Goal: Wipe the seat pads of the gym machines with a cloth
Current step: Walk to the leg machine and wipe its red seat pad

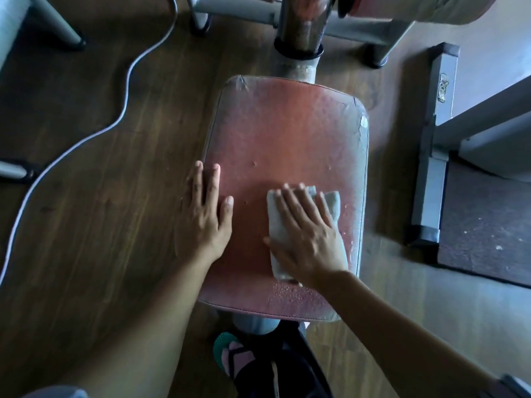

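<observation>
A dark wood-grain floor [100,196] lies under the grey metal frames of several gym machines, and a pale cable [126,90] snakes across it on the left. In the middle, a worn red vinyl seat pad with cracked, greying edges [287,133] is seen from above, mounted on a metal post [301,27].

A folded grey cloth [277,225] is pressed flat onto the near right part of the pad by the right hand [307,234]; the fingers [290,202] are spread and extended over the cloth, pinning it rather than gripping it. The left hand [205,214] is laid palm-down on the pad's left edge, fingers straight and together, with nothing held, apparently to steady the seat.

Fine droplets are visible along the near edge and right side of the pad, while the far half looks dusty and dull. From this it is judged that the pad is only partly wiped: the near area is being worked, and the far half, the corners and the remaining machines are probably left to be done.
</observation>
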The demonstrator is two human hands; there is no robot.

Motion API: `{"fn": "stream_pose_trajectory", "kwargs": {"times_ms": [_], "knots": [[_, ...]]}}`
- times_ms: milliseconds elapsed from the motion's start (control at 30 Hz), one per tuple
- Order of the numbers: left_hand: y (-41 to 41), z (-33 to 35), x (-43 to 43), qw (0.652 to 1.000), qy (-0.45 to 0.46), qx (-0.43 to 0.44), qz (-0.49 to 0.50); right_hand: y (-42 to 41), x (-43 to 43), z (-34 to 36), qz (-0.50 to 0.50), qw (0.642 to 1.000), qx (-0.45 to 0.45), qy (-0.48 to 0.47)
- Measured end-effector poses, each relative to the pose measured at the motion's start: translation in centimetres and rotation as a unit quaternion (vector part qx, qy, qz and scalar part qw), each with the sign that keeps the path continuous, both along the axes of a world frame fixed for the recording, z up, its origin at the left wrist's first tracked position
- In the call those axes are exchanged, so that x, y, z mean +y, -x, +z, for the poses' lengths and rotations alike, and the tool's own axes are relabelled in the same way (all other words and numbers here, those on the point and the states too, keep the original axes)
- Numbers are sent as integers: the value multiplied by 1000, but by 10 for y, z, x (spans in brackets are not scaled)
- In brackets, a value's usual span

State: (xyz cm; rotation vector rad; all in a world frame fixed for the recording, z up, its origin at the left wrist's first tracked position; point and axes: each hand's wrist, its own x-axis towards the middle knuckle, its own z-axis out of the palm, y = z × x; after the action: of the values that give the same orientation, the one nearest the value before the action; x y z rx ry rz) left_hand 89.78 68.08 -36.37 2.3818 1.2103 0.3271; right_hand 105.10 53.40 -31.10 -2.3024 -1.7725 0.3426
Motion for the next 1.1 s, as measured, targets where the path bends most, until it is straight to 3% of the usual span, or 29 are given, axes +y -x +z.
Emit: {"fn": "stream_pose_trajectory", "kwargs": {"times_ms": [100,267,333,467,567,733,1000,1100], "knots": [[0,1,0,1000,3,-6,-7,-23,-15,-1,18,1000,-5,-7],[-2,-3,2,1000,-12,-12,-7,-63,7,-12,-195,980,-34,2],[-2,-4,2,1000,-7,-4,-6,-46,5,-13,-227,973,-34,2],[-1,1,0,999,3,40,12,10,-33,-1,-109,994,-15,-22],[4,6,-4,999,-3,50,1,-4,-48,0,-33,999,-24,-16],[39,12,-32,994,-34,61,-80,-53,-31,-8,-200,980,11,1],[73,15,-45,991,-1,75,-109,40,-95,-1,-127,992,1,-4],[73,16,-47,991,10,82,-102,73,-92,3,-144,989,-6,26]]}}
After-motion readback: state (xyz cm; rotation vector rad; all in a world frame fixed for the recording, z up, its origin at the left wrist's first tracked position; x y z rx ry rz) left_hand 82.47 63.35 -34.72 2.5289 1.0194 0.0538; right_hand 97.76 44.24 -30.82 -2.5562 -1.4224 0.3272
